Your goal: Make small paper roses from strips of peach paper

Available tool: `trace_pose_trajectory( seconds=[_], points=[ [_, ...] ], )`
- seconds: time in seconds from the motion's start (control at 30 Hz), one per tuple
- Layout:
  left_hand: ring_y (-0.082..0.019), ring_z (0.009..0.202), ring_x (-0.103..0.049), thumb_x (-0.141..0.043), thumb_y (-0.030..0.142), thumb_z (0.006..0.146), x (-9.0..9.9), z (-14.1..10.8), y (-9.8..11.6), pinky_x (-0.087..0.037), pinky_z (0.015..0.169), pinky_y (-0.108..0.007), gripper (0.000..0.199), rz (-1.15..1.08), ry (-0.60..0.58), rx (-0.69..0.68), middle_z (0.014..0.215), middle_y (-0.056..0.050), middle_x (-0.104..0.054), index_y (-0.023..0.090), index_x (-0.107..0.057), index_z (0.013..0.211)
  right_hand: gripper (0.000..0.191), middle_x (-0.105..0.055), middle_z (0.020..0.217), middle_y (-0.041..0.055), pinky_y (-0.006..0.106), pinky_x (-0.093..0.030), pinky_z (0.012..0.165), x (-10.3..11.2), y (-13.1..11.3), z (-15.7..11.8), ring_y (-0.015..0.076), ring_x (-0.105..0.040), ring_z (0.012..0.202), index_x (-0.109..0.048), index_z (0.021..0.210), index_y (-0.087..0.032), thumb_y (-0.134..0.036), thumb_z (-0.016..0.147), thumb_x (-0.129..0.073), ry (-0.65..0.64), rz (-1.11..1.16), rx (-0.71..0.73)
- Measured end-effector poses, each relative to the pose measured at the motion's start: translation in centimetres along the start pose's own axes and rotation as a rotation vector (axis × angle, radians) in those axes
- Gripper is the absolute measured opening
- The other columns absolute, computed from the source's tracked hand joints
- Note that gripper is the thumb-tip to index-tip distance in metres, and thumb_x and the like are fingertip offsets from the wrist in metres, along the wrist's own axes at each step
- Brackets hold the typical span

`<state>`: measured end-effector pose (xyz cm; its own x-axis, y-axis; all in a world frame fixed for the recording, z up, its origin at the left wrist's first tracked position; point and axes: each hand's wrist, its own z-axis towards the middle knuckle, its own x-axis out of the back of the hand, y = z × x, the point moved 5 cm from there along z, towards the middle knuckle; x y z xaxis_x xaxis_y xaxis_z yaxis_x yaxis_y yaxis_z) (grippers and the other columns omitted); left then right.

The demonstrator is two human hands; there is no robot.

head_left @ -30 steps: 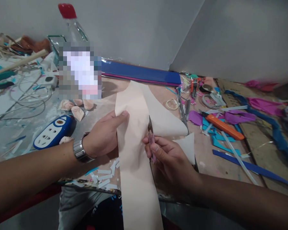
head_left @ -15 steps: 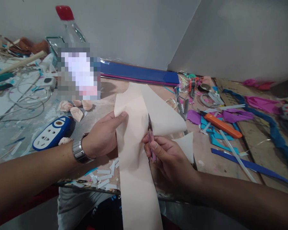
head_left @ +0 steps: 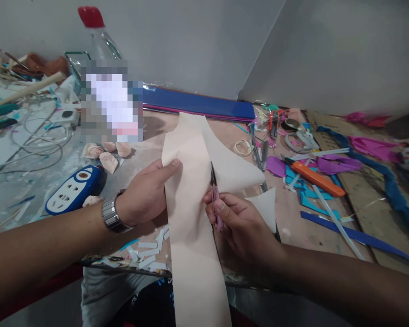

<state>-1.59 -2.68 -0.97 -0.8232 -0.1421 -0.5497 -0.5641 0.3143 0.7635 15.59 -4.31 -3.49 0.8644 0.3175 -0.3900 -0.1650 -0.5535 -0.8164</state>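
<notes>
A long peach-coloured sheet (head_left: 187, 190) hangs from the middle of the table down past its front edge. My left hand (head_left: 150, 190) grips its left edge, thumb on top and fingers underneath. My right hand (head_left: 236, 215) holds pink-handled scissors (head_left: 217, 206), whose dark blades lie against the sheet's right edge. A pale flap of the sheet (head_left: 231, 165) spreads to the right beyond the blades, and another pale piece (head_left: 266, 209) shows behind my right hand.
A blue and white power strip (head_left: 73, 190) and peach-coloured lumps (head_left: 108, 161) lie left. Behind them stands a red-capped bottle (head_left: 104, 45). An orange cutter (head_left: 315, 177), blue scraps and a blue strip (head_left: 344, 231) lie right. A blue pack (head_left: 197, 103) lies along the wall.
The far end of the sheet has shifted slightly up and left, and the pale flap has moved with it. Both hands keep nearly the same place and hold.
</notes>
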Motion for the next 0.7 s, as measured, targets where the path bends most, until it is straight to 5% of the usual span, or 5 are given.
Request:
trace_pose_trajectory(
  seconds=[0.7],
  points=[
    [-0.034,0.11,-0.073,-0.068,0.03,0.092,-0.26,-0.12,-0.57,-0.058,0.096,-0.05,0.033,-0.009,-0.083,0.024,0.107,-0.012,-0.079,0.016,-0.069,0.121,0.038,-0.055,0.071,-0.0018,0.02,-0.021,0.044,-0.3,-0.64,0.09,0.0071,-0.035,0.053,-0.07,0.1,-0.018,-0.051,0.083,-0.08,-0.031,0.025,0.031]
  ],
)
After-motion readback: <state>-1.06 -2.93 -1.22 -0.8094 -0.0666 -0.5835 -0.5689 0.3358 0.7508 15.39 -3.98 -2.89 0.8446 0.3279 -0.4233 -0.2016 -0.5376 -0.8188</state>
